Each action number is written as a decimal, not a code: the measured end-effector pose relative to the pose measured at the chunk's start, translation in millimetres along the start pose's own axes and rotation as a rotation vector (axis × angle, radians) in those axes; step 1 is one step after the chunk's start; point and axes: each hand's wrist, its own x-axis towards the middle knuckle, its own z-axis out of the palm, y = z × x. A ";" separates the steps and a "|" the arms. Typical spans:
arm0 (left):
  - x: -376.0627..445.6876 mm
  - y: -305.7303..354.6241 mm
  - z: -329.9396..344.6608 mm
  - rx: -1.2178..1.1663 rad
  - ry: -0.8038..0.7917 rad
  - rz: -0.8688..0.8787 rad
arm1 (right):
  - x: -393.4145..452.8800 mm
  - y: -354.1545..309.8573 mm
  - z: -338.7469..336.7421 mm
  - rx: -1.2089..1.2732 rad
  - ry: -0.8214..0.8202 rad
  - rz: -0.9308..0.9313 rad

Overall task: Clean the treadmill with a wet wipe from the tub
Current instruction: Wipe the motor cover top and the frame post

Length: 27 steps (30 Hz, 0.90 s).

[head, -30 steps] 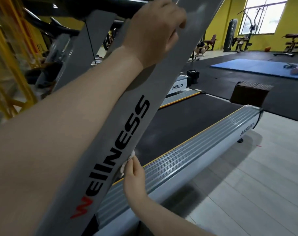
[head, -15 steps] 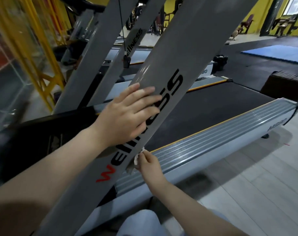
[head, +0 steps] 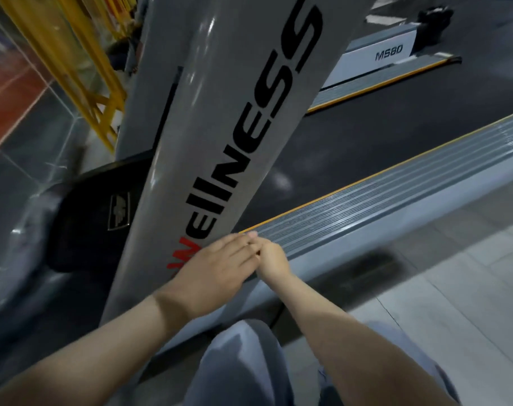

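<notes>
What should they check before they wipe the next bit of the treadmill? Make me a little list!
1. Left hand steady on the grey upright post: ok, it lies flat on the post's lower end, over the red W.
2. Right hand at the post's edge: ok, it sits right beside the left hand's fingertips.
3. Wet wipe in the right hand: cannot tell, no wipe shows now.
4. Ribbed side rail free to wipe next: ok, nothing lies on the part in view.
5. Running belt stopped: cannot tell from one picture.
6. Wipe tub within reach: cannot tell, it is out of view.
</notes>
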 end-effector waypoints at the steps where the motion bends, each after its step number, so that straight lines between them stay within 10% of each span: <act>1: -2.2 4.7 14.5 -0.017 -0.088 -0.043 | 5.2 9.0 14.5 -0.001 -0.064 -0.049; 5: -25.7 17.9 65.4 -0.047 -0.332 -0.067 | -3.3 40.1 69.2 -0.424 -0.373 -0.222; 13: -18.3 29.5 137.0 -0.230 -0.774 -0.544 | 66.4 38.0 88.7 -0.645 -0.327 -0.313; 19: -11.3 33.6 176.6 -0.432 -0.546 -0.787 | 26.3 69.0 55.6 -0.670 -0.375 -0.410; 27: -13.9 23.8 196.9 -0.553 -0.416 -0.652 | 81.0 17.3 94.9 -0.488 -0.340 -0.256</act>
